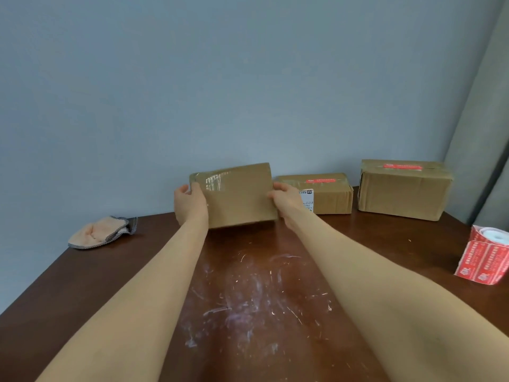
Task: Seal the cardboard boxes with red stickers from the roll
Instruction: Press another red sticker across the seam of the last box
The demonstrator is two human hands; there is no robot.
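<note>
Both hands grip one cardboard box at the far table edge.
Scratched brown table (82, 285); sticker roll (486, 256) cut off right. Left hand (190, 204) and right hand (286, 201) clasp the tilted held box (237, 197), taped, fingers partly hidden. Two stickered boxes (327, 194) (403, 188) beyond; print unreadable.

Cloth (103, 232) left, three boxes (315, 193) behind, sticker roll (486, 255) right
</note>
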